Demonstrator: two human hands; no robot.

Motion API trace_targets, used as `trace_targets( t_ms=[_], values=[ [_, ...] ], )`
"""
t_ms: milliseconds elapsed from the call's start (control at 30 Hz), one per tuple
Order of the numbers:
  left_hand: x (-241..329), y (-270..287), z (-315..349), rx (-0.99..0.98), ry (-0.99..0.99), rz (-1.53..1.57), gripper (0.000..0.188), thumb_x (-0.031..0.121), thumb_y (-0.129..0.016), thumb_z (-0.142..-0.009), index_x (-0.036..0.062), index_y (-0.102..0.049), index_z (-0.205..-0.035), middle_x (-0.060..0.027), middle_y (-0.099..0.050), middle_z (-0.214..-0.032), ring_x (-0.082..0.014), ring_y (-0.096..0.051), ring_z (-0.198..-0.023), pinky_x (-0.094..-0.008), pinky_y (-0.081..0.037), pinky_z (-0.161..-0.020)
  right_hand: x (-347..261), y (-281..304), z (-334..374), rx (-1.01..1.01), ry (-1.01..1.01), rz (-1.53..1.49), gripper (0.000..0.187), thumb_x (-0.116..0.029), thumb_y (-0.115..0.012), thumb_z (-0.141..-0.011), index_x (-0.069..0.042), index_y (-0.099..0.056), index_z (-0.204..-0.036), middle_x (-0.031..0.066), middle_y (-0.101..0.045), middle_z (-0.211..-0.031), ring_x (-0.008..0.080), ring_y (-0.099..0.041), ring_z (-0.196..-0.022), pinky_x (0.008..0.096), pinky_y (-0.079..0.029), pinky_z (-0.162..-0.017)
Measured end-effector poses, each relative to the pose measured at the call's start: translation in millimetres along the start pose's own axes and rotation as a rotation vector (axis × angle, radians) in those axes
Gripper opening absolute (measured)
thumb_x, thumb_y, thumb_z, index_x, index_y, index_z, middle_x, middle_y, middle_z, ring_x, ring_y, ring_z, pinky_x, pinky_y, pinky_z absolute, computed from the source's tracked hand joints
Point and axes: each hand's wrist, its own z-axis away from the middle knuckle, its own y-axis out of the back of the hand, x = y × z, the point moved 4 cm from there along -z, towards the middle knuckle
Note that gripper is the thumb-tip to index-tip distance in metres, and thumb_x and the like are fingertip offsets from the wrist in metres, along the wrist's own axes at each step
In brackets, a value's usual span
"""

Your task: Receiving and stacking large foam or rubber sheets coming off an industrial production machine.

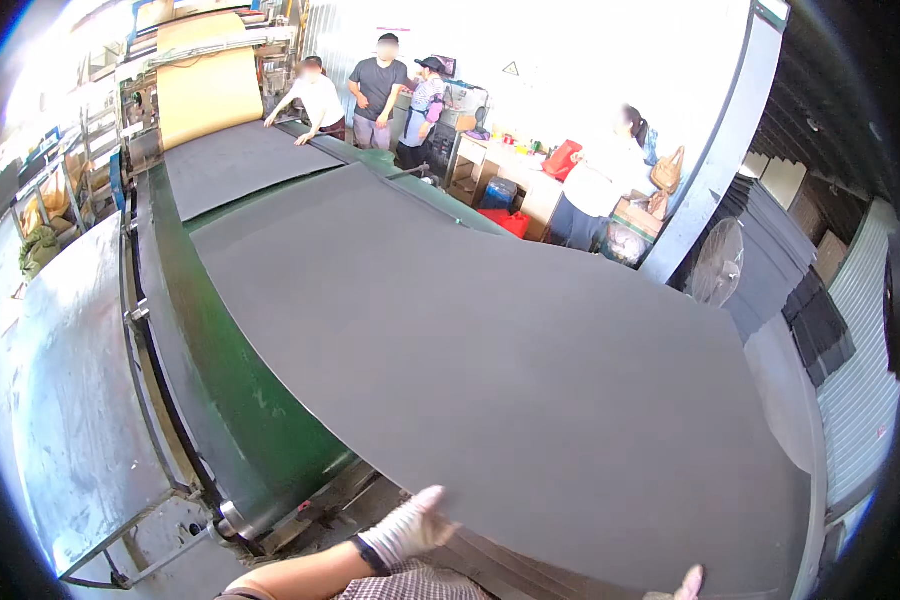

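Note:
A large dark grey sheet (530, 370) stretches from the green conveyor belt (260, 430) across to my near side. My left hand (410, 530), in a pale glove with a dark band at the wrist, is closed at the sheet's near edge, thumb on top and the other fingers mostly hidden. Farther right along the same edge, my right hand (685, 588) shows only in part at the bottom of the view. Its thumb lies over the sheet, and the fingers below are out of sight. More grey sheets (500, 565) lie stacked under the near edge.
Another grey sheet (245, 170) lies farther up the belt, touched by a person (317, 100). Behind it hangs a yellow sheet (205, 85) on the machine. Several other people stand near a cluttered bench (505, 160). A fan (718, 262) and a blue-grey post (715, 150) are at right.

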Motion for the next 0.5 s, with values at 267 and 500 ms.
trace_targets(
  t_ms=[267,500],
  values=[
    [39,-15,-22,-0.074,0.012,-0.028,0.031,0.023,-0.064,-0.094,0.0054,-0.055,-0.118,-0.0153,-0.069,-0.095,-0.0315,-0.071,-0.075,-0.0376,-0.062,-0.055,19,-82,45,-0.413,0.075,-0.082,0.052,-0.031,-0.054,-0.095,0.002,-0.049,-0.135,0.0178,-0.053,-0.134,0.0318,-0.060,-0.107,0.0385,-0.060,-0.064],
    [31,-32,-2,0.056,-0.047,0.052,0.031,0.031,-0.069,-0.091,0.0106,-0.059,-0.113,-0.0062,-0.069,-0.103,-0.0240,-0.067,-0.076,-0.0389,-0.058,-0.058,38,-145,74,-0.505,-0.358,0.073,0.008,-0.013,-0.063,-0.088,-0.009,-0.058,-0.094,-0.0061,-0.050,-0.077,0.0068,-0.047,-0.067,0.0246,-0.043,-0.060]
  ],
)
